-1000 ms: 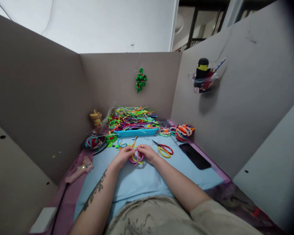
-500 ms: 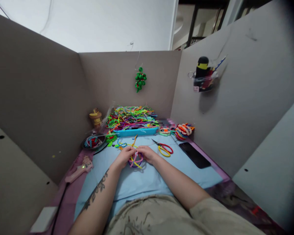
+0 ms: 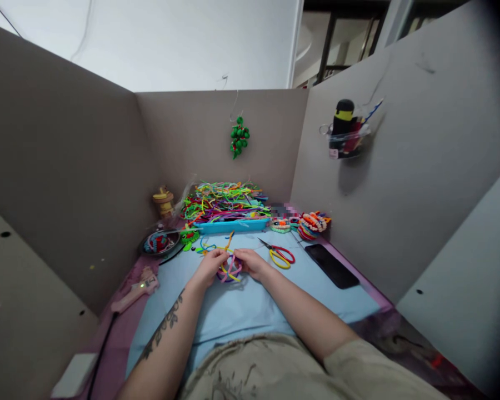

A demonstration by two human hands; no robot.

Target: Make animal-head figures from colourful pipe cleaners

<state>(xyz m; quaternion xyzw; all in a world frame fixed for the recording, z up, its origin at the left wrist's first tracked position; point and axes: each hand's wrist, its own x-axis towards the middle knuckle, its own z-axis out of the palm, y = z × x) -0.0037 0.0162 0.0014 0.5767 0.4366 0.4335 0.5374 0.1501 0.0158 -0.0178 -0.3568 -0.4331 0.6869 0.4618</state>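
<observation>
Pinching together at the frame's centre, the left hand (image 3: 210, 265) and right hand (image 3: 251, 262) both grip a small looped bundle of pink, purple and yellow pipe cleaners (image 3: 230, 270) just above the light blue mat (image 3: 241, 311). Yellow-and-red-handled scissors (image 3: 280, 255) lie just right of them.

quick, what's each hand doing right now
Left hand: closed, pinching the looped pipe cleaners.
Right hand: closed, gripping the same looped pipe cleaners from the other side.
</observation>
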